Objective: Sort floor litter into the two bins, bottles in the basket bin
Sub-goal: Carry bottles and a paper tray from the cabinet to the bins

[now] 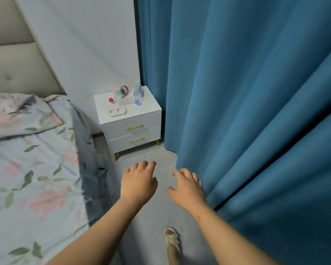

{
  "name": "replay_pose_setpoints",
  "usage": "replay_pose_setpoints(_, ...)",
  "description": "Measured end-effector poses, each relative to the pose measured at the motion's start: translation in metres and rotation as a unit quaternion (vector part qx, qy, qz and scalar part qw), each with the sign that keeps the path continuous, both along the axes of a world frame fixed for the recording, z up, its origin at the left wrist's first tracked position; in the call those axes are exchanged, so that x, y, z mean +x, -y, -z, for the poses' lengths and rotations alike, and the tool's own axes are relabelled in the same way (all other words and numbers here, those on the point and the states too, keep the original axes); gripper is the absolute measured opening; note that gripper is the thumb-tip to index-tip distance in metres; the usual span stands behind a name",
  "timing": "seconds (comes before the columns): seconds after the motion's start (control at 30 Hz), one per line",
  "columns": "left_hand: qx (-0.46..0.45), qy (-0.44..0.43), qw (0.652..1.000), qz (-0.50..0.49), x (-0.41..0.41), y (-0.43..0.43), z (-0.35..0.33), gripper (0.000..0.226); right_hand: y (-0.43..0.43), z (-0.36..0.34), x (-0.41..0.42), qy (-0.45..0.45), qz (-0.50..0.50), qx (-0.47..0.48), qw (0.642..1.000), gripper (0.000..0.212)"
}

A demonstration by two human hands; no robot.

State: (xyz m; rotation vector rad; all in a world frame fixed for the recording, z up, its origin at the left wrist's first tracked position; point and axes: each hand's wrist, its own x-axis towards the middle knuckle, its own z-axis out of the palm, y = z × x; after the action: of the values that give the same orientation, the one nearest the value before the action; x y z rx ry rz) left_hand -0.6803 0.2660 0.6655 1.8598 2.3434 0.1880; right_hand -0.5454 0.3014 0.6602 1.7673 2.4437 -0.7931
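Over the floor strip between bed and curtain: both grips are empty. The left hand and right hand are held out palm-down, fingers loosely curled, nothing in either.

Ahead on the white counter are the red-capped bottle and blue-capped bottle. They seem to lie on their sides, caps toward the camera, just beside each other toward the back.

My read: thin clear plastic, likely light, so they'll dent and roll. Take each round the mid-body, not the cap (slippery, small). A white holder sits near the front edge, so reach over it.

The lane is narrow: bed at left, curtain close against the right hand. Neither bin is in view.
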Motion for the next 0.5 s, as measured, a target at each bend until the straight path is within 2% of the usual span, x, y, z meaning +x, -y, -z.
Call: replay_pose_setpoints(0.5, 0.001, -0.016, 0.993, -0.118, -0.129, -0.207, -0.019, 0.049, -0.239, -0.017, -0.135, -0.028, -0.116, 0.041, 0.992, 0.046)
